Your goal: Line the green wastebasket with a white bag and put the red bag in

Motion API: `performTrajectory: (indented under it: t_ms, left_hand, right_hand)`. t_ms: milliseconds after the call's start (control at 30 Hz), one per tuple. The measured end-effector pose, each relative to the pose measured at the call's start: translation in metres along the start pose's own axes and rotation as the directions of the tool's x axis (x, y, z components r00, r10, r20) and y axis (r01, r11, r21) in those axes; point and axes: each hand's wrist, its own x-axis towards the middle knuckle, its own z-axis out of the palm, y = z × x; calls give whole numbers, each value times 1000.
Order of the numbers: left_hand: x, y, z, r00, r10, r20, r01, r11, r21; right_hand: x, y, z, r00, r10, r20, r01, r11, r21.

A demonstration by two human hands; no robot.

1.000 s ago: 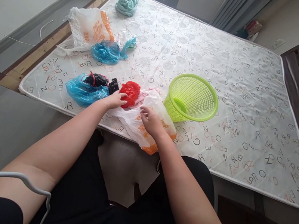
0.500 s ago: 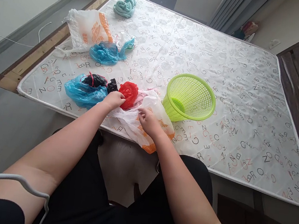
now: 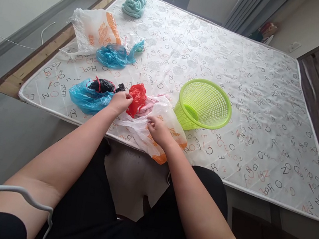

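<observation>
My left hand (image 3: 120, 101) grips a crumpled red plastic bag (image 3: 137, 97) and holds it slightly raised off the mattress. My right hand (image 3: 159, 130) pinches the edge of a white plastic bag with orange print (image 3: 148, 132) that lies at the mattress's near edge. A pink bag (image 3: 149, 104) pokes out between the red and white ones. Left of my left hand lie a blue bag (image 3: 87, 98) and a black bag (image 3: 103, 84) on top of it.
A lime green plastic basket (image 3: 204, 106) lies tipped on the printed mattress (image 3: 243, 88) right of the bags. Farther back left sit another white and orange bag (image 3: 93, 30), a blue bag (image 3: 113, 55) and a teal cloth (image 3: 134, 5). A wooden bed frame (image 3: 35, 61) borders the left side.
My left hand has closed on the red bag and lifted it a little. My right hand has shifted slightly on the white bag.
</observation>
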Motion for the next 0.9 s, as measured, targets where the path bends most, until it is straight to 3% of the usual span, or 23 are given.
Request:
performTrajectory:
  t_ms: [167, 467, 900]
  left_hand:
    - [-4, 6, 2, 998, 64, 18, -64, 998, 10]
    - [-7, 8, 5, 987, 153, 44, -153, 988, 0]
    - [-7, 9, 5, 984, 168, 53, -167, 986, -24]
  right_hand:
    - [0, -1, 2, 1000, 17, 25, -16, 999, -34]
    - [-6, -7, 13, 984, -47, 174, 75, 985, -157]
    - [-1, 3, 14, 992, -83, 93, 95, 986, -137]
